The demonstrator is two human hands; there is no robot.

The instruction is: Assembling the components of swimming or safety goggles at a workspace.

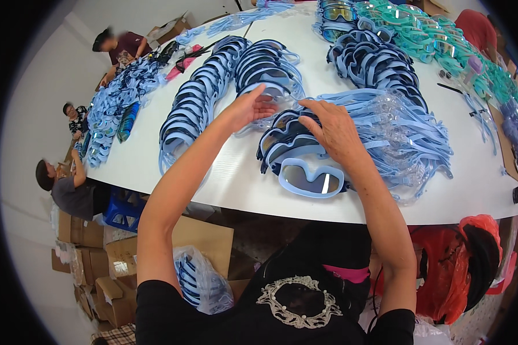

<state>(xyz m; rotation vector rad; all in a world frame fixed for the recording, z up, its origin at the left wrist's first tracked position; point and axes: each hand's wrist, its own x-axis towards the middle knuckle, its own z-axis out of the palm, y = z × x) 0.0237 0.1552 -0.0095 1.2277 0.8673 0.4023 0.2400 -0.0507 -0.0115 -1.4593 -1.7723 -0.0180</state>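
Note:
My left hand (251, 110) reaches to the near end of a middle row of blue swim goggles (269, 76). Its fingers are stretched out and apart, close to the front pair, and nothing shows in its grip. My right hand (332, 127) hovers over or touches the back of a second row of goggles (293, 141), thumb and fingers apart. The nearest pair of goggles (311, 179) in that row has a light blue frame and a dark lens. To its right, light blue straps (397, 135) with clear plastic parts lie in a thick bundle.
Another row of goggles (197, 98) curves along on the left, and dark blue ones (380, 63) stand farther back. Green goggles (426, 34) are heaped at the far right. Co-workers (72, 187) sit along the left side. Cardboard boxes (118, 299) and a red plastic bag (443, 270) are below the table.

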